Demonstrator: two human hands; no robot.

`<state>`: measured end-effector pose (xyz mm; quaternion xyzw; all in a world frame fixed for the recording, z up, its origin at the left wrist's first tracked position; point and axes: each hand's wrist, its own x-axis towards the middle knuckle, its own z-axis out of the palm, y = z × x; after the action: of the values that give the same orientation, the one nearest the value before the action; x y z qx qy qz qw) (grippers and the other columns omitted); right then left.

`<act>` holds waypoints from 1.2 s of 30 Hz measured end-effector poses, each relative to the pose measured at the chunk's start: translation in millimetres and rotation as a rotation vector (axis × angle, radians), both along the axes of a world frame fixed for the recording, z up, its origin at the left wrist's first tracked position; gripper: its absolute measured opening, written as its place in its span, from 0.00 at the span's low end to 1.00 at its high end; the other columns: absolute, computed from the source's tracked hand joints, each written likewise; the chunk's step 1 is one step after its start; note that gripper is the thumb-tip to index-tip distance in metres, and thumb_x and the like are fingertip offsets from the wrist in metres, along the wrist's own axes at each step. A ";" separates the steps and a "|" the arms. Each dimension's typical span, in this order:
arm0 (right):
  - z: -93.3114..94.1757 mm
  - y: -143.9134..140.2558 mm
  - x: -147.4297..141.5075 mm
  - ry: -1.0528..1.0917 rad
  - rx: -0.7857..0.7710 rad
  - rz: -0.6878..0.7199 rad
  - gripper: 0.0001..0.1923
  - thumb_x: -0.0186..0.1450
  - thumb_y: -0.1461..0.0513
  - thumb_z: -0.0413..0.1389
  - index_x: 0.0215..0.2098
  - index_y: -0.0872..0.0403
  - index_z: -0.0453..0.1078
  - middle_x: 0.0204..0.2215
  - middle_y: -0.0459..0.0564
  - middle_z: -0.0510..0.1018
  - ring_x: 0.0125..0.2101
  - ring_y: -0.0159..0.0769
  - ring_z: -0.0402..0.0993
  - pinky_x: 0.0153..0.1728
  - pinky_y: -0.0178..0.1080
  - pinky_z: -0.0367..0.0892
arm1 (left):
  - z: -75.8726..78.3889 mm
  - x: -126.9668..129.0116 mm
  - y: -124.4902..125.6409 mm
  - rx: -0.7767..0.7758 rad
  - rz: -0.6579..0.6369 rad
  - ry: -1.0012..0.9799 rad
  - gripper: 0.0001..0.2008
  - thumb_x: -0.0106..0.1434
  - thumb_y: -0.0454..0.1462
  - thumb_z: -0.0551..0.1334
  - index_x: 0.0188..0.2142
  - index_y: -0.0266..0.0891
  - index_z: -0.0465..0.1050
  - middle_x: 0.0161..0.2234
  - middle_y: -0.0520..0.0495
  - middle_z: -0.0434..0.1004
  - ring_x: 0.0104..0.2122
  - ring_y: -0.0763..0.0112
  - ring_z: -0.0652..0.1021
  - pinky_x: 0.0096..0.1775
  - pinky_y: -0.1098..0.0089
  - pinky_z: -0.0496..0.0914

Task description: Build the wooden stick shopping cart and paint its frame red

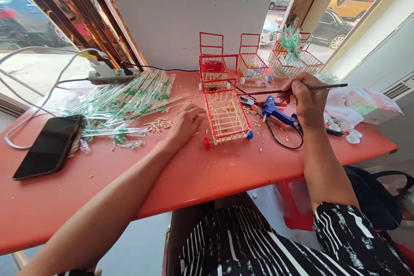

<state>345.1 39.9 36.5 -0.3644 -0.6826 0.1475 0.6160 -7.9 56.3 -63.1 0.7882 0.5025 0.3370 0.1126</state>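
A small shopping cart (226, 114) made of light wooden sticks, with red-painted rims and handle, stands on the table in front of me. Its bottle-cap wheels are red and blue. My right hand (302, 95) pinches a thin dark paintbrush (326, 87), whose far end reaches the cart's red upper frame at the handle side. On the cart's left, my left hand (186, 123) rests on the table, fingers stretched out with the tips at the cart's side; whether they touch it I cannot tell.
Behind stand more stick carts (254, 67). Wrapped chopsticks (139, 95), stick offcuts (158, 125) and a phone (48, 146) lie on the left. To the right are a blue glue gun (274, 112) with its cord, pliers (258, 108), white caps (352, 136) and a tissue pack (371, 101).
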 end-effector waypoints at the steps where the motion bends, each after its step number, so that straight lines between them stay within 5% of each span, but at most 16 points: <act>1: 0.0 0.4 1.6 0.005 -0.002 0.001 0.25 0.69 0.37 0.63 0.29 0.47 0.76 0.21 0.45 0.76 0.25 0.38 0.79 0.21 0.41 0.70 | -0.2 0.1 0.0 0.000 0.000 -0.004 0.16 0.66 0.33 0.60 0.47 0.41 0.86 0.50 0.41 0.85 0.48 0.57 0.81 0.56 0.61 0.76; 8: 2.4 0.5 2.1 0.053 0.054 0.066 0.20 0.72 0.44 0.64 0.30 0.48 0.75 0.21 0.45 0.74 0.22 0.35 0.76 0.20 0.40 0.63 | -0.5 -0.6 0.1 0.003 -0.019 -0.022 0.17 0.66 0.33 0.59 0.47 0.39 0.86 0.51 0.40 0.85 0.48 0.58 0.81 0.56 0.61 0.75; 18: 2.3 -0.3 -4.9 -0.052 -0.023 0.055 0.24 0.71 0.39 0.63 0.31 0.47 0.75 0.22 0.45 0.77 0.24 0.34 0.77 0.21 0.39 0.61 | -2.1 -1.5 1.8 0.008 -0.014 0.008 0.16 0.67 0.32 0.60 0.48 0.40 0.86 0.50 0.41 0.84 0.47 0.59 0.81 0.57 0.61 0.75; 36: 9.8 -6.8 -2.4 0.100 0.001 0.164 0.10 0.67 0.63 0.59 0.28 0.54 0.78 0.19 0.44 0.75 0.18 0.27 0.71 0.19 0.34 0.59 | -0.5 -0.7 0.2 0.012 -0.001 0.007 0.16 0.67 0.32 0.60 0.48 0.39 0.86 0.51 0.40 0.85 0.47 0.59 0.82 0.57 0.62 0.76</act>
<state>342.7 33.0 46.3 -0.2992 -0.6787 0.2152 0.6353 -8.6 56.6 -63.6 0.7903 0.5003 0.3374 0.1062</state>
